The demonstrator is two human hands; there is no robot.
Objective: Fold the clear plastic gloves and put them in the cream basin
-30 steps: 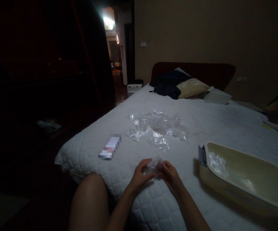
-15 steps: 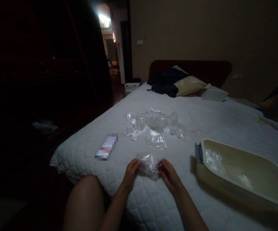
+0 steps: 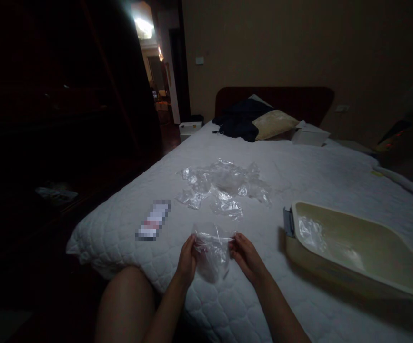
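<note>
My left hand [image 3: 187,259] and my right hand [image 3: 245,255] each pinch one upper edge of a small clear plastic bag [image 3: 211,251]. The bag hangs stretched flat between them, just above the white quilted bed [image 3: 292,176]. Beyond my hands lies a heap of several crumpled clear plastic bags [image 3: 224,188]. A small flat packet [image 3: 153,220] lies on the bed to the left of my hands.
A beige plastic tub [image 3: 352,247] lies on the bed at the right with a bit of clear plastic inside. A yellowish pillow [image 3: 274,123] and dark clothing [image 3: 236,121] rest by the headboard. My bare knee [image 3: 127,305] shows at the bottom. The room's left side is dark.
The bag was bunched between my hands; my hands have moved apart and spread it out flat. The view has shifted slightly.
</note>
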